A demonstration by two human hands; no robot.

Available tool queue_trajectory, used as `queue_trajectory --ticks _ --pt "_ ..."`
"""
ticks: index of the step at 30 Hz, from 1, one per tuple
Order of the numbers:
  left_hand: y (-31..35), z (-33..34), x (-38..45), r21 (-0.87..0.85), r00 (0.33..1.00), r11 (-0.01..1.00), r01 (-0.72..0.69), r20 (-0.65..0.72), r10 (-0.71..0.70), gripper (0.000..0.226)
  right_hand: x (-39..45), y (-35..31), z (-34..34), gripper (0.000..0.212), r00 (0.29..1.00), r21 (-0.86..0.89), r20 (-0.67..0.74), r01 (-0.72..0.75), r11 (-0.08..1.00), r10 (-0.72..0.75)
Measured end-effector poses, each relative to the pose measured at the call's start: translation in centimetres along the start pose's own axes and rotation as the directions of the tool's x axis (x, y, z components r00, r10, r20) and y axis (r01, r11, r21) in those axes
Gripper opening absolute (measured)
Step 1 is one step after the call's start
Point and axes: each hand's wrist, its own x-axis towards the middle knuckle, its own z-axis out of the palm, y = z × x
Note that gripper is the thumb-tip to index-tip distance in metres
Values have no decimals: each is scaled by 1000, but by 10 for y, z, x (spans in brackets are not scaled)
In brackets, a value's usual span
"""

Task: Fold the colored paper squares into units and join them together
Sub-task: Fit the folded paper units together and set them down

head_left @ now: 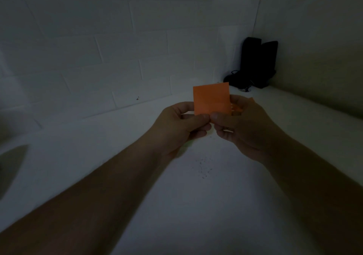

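The light is dim. A pale white tabletop (pixel 176 186) runs back into a corner where a white brick wall (pixel 98 48) meets a plain wall on the right. A scatter of small dark specks (pixel 204 168) lies on the tabletop. In the corner, well behind the orange paper (pixel 211 97), stand two upright black objects (pixel 257 60) with a dark cord beside their base; what they are is too dark to tell.

The orange paper is held up off the tabletop, facing the camera, with a faint crease line across its lower part. The left hand (pixel 180 129) pinches the paper's lower left edge, thumb in front and fingers curled behind. The right hand (pixel 243 127) pinches the lower right edge, thumb tip just beside the left thumb. More orange shows behind the right hand's fingers, beside the paper's right edge.
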Motion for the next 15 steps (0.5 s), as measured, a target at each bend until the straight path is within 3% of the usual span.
queue_trajectory --ticks 7,11,15 --pt "4 0 -4 50 999 998 -22 -46 24 26 -1 3 1 51 999 -150 43 31 988 -25" --pt "6 0 -4 57 999 998 -18 -49 21 25 -1 3 2 40 996 -192 41 89 977 -83" --pt "6 -1 -3 75 998 997 -20 -59 24 28 1 3 1 60 997 -197 25 75 977 -71"
